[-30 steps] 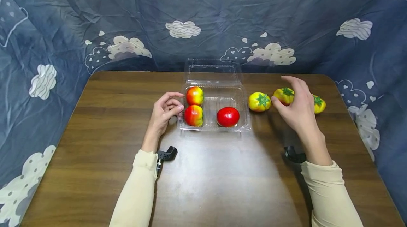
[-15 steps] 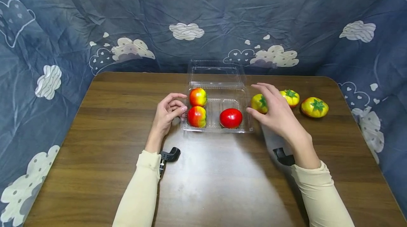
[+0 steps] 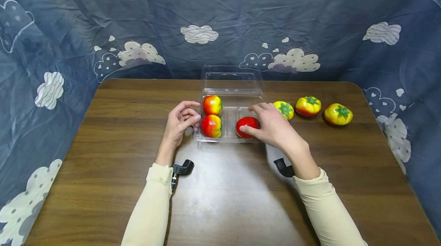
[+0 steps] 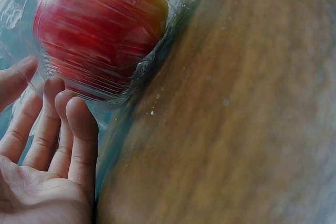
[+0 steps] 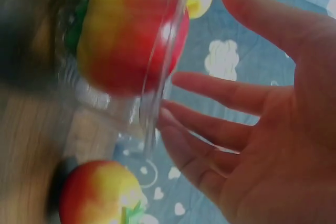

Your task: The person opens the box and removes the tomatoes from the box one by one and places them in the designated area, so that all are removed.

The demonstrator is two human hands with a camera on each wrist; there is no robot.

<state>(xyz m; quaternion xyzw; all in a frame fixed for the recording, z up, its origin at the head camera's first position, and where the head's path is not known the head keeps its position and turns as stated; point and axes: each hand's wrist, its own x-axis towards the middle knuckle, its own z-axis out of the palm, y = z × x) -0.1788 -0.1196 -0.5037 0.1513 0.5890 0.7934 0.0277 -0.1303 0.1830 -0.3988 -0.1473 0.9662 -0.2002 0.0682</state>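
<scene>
A clear plastic clamshell container [image 3: 229, 114] sits open on the table. Two red-and-yellow toy fruits [image 3: 211, 126] fill its left side; a glossy red one [image 3: 245, 123] lies front right. My left hand [image 3: 179, 123] holds the container's left rim; in the left wrist view the thumb [image 4: 21, 74] and fingers lie either side of that clear edge. My right hand [image 3: 272, 123] hovers over the container's right side, its thumb overlapping the red fruit in the head view. Its fingers are spread in the right wrist view, fingertips near the clear rim [image 5: 157, 77], with nothing gripped.
Three yellow-and-red toy fruits with green leafy tops stand right of the container: one [image 3: 285, 109] partly behind my right hand, one in the middle [image 3: 308, 105], one farthest right [image 3: 338, 114]. The transparent lid [image 3: 231, 79] stands raised at the back, before a cloud-patterned curtain [image 3: 220, 24].
My right hand has moved left, from above the loose fruits to over the red fruit in the container. The left hand stays at the container's left edge.
</scene>
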